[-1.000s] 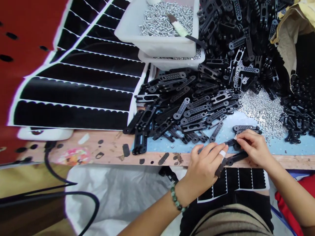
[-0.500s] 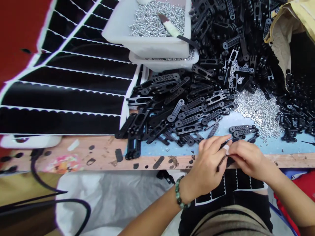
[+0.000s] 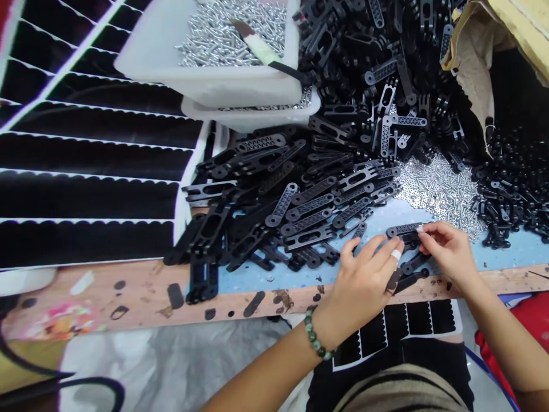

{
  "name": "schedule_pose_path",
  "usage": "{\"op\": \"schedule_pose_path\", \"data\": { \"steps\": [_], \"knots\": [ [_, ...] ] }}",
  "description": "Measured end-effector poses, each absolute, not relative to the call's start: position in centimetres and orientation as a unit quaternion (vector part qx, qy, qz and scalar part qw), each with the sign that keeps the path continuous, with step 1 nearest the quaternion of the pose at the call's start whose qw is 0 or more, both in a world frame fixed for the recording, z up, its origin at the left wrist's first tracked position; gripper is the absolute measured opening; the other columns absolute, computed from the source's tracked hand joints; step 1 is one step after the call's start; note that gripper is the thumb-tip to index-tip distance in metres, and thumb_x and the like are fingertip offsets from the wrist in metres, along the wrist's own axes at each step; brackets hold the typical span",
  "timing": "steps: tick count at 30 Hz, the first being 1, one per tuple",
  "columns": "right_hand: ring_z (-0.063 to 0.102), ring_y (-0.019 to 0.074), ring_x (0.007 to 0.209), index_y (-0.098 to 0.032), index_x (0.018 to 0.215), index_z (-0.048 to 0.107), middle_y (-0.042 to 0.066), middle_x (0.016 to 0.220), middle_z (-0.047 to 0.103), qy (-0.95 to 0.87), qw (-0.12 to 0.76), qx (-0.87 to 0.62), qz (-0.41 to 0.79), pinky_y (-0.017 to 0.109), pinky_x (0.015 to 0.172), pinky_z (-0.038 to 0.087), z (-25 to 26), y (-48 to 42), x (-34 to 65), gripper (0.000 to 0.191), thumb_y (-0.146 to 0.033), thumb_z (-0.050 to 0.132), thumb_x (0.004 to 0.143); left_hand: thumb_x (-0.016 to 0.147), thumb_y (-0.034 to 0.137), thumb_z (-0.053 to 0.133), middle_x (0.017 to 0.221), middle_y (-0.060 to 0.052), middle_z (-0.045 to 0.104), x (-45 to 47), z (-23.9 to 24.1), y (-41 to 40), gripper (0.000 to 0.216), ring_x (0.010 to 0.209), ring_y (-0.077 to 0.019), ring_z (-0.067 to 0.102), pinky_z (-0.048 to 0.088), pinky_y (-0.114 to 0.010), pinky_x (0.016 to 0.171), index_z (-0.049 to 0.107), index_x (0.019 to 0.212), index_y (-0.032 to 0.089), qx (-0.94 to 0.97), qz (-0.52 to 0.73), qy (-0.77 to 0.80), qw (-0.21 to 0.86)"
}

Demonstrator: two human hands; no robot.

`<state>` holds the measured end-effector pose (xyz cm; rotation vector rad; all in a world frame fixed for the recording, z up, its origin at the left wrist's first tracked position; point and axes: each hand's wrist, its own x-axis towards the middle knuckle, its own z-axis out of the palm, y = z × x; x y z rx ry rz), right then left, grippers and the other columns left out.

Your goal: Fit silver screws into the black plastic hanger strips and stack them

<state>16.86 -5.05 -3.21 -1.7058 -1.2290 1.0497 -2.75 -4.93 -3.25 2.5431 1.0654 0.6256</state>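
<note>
My left hand (image 3: 364, 280) lies palm down at the table's front edge, its fingers spread over the black plastic parts. It has a white band on one finger and a beaded bracelet at the wrist. A dark part (image 3: 393, 280) shows by its thumb side; whether it is gripped is unclear. My right hand (image 3: 450, 252) pinches at the right end of a black lattice arm (image 3: 401, 230), where a small pale spot shows at the fingertips. What it pinches is too small to make out. More black arms (image 3: 414, 263) lie between the hands.
A heap of black arms (image 3: 309, 206) covers the blue mat's left. Loose metal screws and nuts (image 3: 441, 189) lie behind my right hand, small black parts (image 3: 506, 212) to their right. Stacked white tubs (image 3: 240, 86) hold screws and a brush-like tool (image 3: 261, 48). A torn sack (image 3: 476, 68) stands back right.
My hands have come apart. The right one has moved up and right to the end of a lattice arm; the left has spread its fingers. The camera view has shifted.
</note>
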Motion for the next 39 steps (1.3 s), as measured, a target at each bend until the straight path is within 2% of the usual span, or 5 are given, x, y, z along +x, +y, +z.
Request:
{"op": "schedule_pose_path", "data": {
  "steps": [12,21,25,28,39],
  "knots": [
    [0.056,0.0181,0.067,-0.021,0.091,0.052,0.004,0.080,0.057,-0.675,0.193,-0.696,0.152,0.029,0.058,0.042,-2.2,-4.5,17.7,0.018,-0.037,0.058,0.085,0.085,0.013,0.045,0.119,-0.009,0.063,-2.2,-1.9,-3.8,0.037,0.110,-0.0269,0.051,0.024,-0.050,0.100,0.057,0.120,0.015,0.880,0.196,0.375,0.217],
    [0.053,0.0186,0.087,-0.021,0.093,0.056,0.007,0.094,0.055,-0.815,0.292,-0.448,0.221,0.033,0.072,0.049,0.5,-5.3,15.3,0.005,-0.020,0.052,0.090,0.086,0.009,0.034,0.131,-0.010,0.052,-2.7,-0.8,-3.4,0.035,0.121,-0.0249,0.043,0.033,-0.047,0.103,0.061,0.109,0.016,0.843,0.205,0.356,0.347],
    [0.052,0.0181,0.084,-0.020,0.083,0.058,0.006,0.090,0.054,-0.775,0.340,-0.475,0.240,0.033,0.071,0.047,0.9,-5.6,15.1,0.007,-0.020,0.055,0.089,0.093,0.013,0.029,0.147,-0.007,0.036,-3.5,-0.8,-3.5,0.044,0.132,-0.0211,0.036,0.035,-0.040,0.106,0.045,0.132,0.021,0.809,0.251,0.360,0.391],
    [0.052,0.0188,0.084,-0.021,0.073,0.057,0.004,0.088,0.052,-0.663,0.411,-0.564,0.269,0.035,0.073,0.045,0.3,-5.1,16.1,0.013,-0.025,0.060,0.085,0.094,0.016,0.029,0.147,-0.009,0.036,-4.0,-1.0,-3.5,0.049,0.134,-0.0219,0.034,0.034,-0.041,0.106,0.031,0.143,0.021,0.799,0.295,0.398,0.342],
    [0.053,0.0206,0.084,-0.021,0.061,0.056,0.004,0.083,0.056,-0.560,0.393,-0.673,0.282,0.038,0.081,0.039,-3.1,-3.1,15.8,0.020,-0.027,0.061,0.079,0.089,0.020,0.044,0.129,-0.008,0.059,-3.3,-3.2,-3.7,0.038,0.119,-0.0269,0.049,0.020,-0.050,0.103,0.054,0.126,0.018,0.883,0.198,0.395,0.160]
  ]
}}
